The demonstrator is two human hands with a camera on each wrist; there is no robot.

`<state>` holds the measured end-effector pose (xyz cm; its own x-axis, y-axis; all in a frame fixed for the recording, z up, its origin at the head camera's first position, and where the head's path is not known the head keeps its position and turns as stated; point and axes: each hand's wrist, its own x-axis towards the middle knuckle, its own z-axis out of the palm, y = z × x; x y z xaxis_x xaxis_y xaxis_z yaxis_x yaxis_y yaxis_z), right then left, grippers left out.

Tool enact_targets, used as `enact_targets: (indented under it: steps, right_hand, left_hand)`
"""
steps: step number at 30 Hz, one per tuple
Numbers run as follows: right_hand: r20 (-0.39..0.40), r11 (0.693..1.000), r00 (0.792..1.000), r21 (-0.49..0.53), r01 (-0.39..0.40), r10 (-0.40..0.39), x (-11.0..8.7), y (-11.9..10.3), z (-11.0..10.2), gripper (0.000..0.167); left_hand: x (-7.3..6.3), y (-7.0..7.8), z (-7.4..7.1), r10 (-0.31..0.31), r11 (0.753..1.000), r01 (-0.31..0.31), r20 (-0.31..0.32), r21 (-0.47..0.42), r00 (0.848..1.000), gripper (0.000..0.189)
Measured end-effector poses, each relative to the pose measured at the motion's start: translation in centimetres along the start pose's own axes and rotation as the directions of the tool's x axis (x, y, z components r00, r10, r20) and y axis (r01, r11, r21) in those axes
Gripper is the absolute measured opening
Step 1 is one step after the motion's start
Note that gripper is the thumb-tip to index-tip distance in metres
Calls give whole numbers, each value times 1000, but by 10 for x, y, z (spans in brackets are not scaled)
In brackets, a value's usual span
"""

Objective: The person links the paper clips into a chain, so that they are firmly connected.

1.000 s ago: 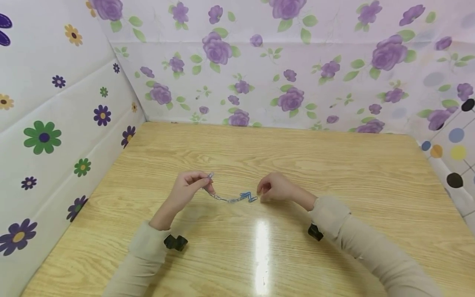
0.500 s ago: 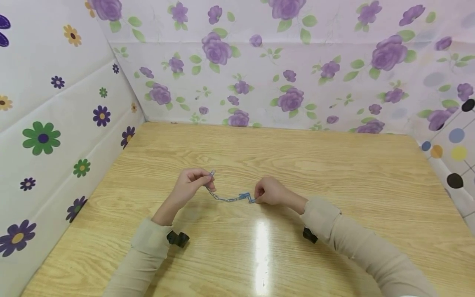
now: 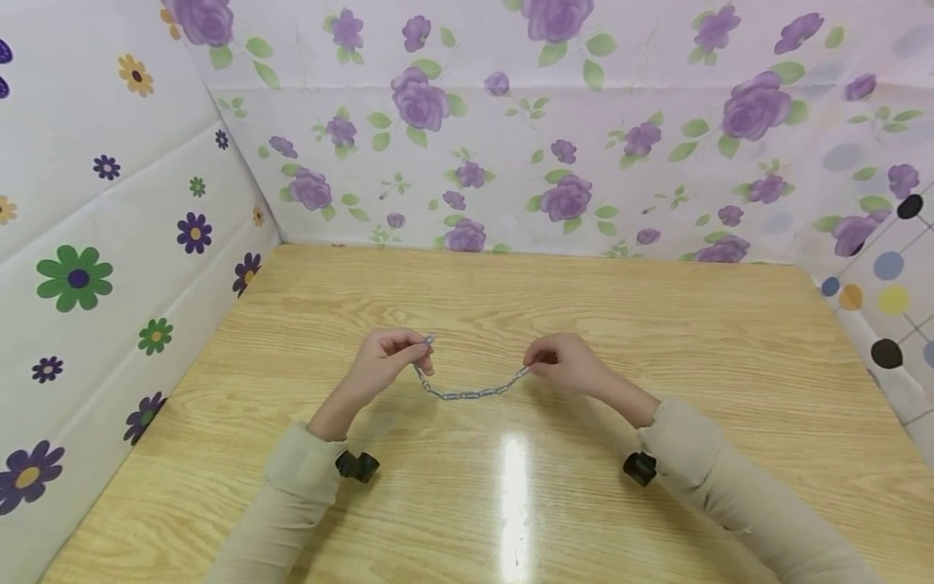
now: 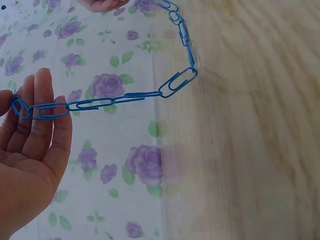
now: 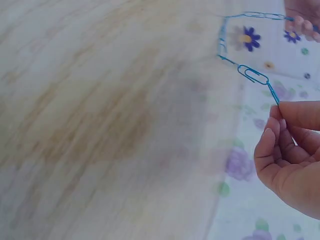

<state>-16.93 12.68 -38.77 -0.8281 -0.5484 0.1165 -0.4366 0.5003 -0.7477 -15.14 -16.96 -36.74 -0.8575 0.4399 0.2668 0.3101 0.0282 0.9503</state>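
A chain of linked blue paper clips (image 3: 470,395) hangs in a shallow curve between my two hands. Its left end is pinched between thumb and finger of my left hand (image 3: 383,362), one clip poking out above the fingertips. My right hand (image 3: 572,363) pinches the last clip at the other end. In the left wrist view, the chain (image 4: 92,103) runs from the left hand (image 4: 35,150) across the other fingers and bends away. From the right wrist view, the end clip stands taut above the right hand (image 5: 295,145); part of it is hidden by the fingers.
Under the hands lies a wood-grain table (image 3: 365,519) with a bright glare streak. A flowered cloth wall (image 3: 511,146) rises behind its far edge, and another flowered panel (image 3: 117,211) borders the left. Small black devices are strapped at both wrists.
My right hand has taken the chain's free end and moved right and up. The bunched clips on that side have drawn out into a hanging curve. My left hand has shifted slightly right.
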Motion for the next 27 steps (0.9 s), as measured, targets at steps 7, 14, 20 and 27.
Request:
enact_targets:
  steps: [7, 14, 20, 27]
  right_hand:
    - [-163, 998, 986, 65, -5, 16, -14, -5, -18, 10]
    - [-250, 995, 967, 94, -19, 42, -26, -15, -30, 8]
    - [-281, 995, 960, 88, 36, -10, -33, -26, -30, 6]
    - [-289, 982, 957, 173, 80, -27, -34, -34, -33, 7]
  left_hand:
    - [14, 5, 14, -6, 1000, 5, 58, 28, 998, 16]
    - [27, 12, 32, -15, 996, 5, 107, 92, 994, 17]
    - [36, 18, 46, -14, 990, -1, 104, 143, 994, 15]
    - [50, 22, 62, 213, 887, -264, 170, 380, 962, 9]
